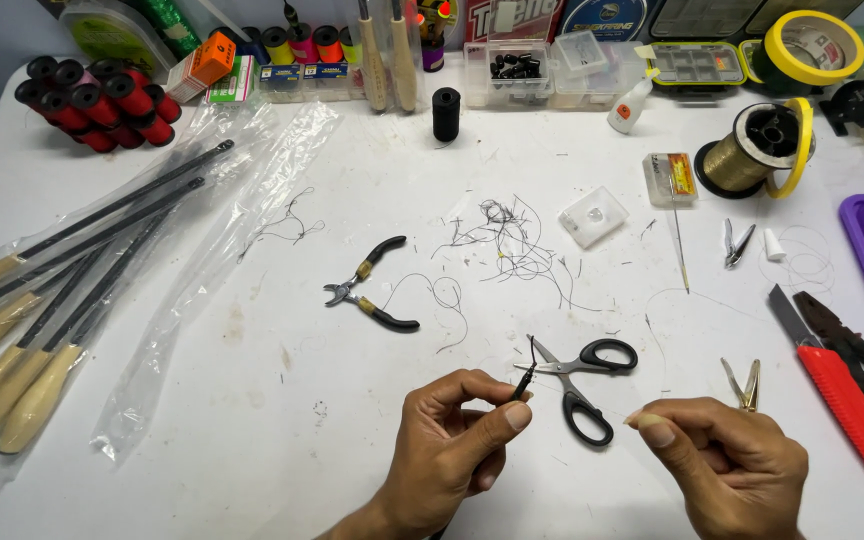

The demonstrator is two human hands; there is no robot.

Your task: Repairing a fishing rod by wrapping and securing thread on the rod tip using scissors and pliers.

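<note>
A: What do the hands hold?

B: The left hand (452, 430) pinches a small dark tube (523, 383) upright between thumb and forefinger; the right hand (727, 465) is pinched shut, perhaps on a fine thread too thin to make out.

A: What could go wrong?

B: The tube could slip from so slight a grip; black scissors (582, 375) lie just beyond it, blades toward the fingers.

A: And the surroundings?

B: A white bench (252, 400), scuffed; thread scraps (512, 240) and small pliers (372, 290) lie farther off; spools and boxes line the far edge.
</note>
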